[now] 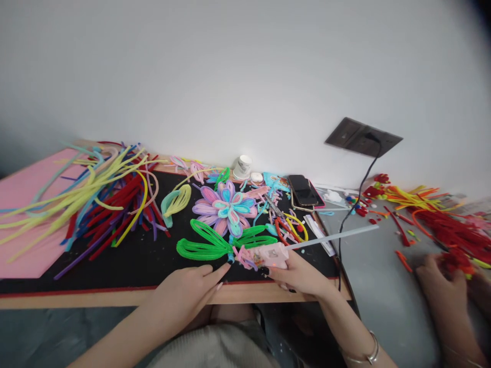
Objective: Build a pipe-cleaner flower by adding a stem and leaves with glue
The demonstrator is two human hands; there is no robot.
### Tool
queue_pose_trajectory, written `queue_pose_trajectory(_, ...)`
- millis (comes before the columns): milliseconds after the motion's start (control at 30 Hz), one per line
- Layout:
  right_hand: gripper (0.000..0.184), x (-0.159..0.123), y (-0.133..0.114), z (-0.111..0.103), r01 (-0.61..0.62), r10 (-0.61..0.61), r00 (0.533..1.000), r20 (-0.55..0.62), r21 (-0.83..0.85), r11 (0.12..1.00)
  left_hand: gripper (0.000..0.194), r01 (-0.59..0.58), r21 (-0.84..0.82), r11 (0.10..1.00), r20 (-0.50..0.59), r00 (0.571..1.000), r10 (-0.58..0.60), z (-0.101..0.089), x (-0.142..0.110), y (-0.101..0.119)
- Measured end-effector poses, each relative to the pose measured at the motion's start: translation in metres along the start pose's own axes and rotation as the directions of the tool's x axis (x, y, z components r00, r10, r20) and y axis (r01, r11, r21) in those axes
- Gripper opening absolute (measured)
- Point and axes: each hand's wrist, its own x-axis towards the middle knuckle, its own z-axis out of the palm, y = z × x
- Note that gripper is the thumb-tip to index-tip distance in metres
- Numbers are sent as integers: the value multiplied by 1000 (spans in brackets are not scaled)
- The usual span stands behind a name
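Observation:
A pipe-cleaner flower (231,209) with pink, purple and blue petals lies on the black mat, with green looped pipe-cleaner leaves (203,243) below its petals. My left hand (190,289) has its fingertips at the lower end of the short blue stem (230,255), closed on it as far as I can see. My right hand (303,273) is wrapped round a pink hot glue gun (273,254) with a small orange light. A long translucent glue stick (333,237) sticks out of its back. The gun's nozzle, beside the stem, is partly hidden by pink and purple pieces.
Loose pipe cleaners (111,194) pile up at the left over a pink sheet (30,250). A paper cup (243,167) and a phone (304,190) stand behind. A black cord (358,197) runs from the wall socket (362,137). Another person's hands (441,286) hold red pipe cleaners at right.

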Motion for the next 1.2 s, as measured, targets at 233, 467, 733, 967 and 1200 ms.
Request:
queue_pose_trajectory(233,24,1,1,0,-7,6,1000,-8,-37,999,42,-17,-18,1000,-44,999,16,5,-2,-3)
queue_pose_trajectory(467,23,-1,0,1,15,-15,1000,-1,-60,998,42,-35,-83,996,-105,994,26,6,-3,-4)
queue_pose_trajectory(733,24,-5,3,-2,-4,4,1000,-3,17,1000,43,-18,-37,999,-33,999,17,2,-3,0)
queue_pose_trajectory(967,23,-4,3,-3,-5,5,1000,-31,27,1000,43,-26,-46,999,-61,998,23,4,-3,-3)
queue_pose_trajectory(1200,25,-1,-6,1,6,-6,999,-48,4,1000,42,-27,-75,997,-75,997,21,3,-3,-2)
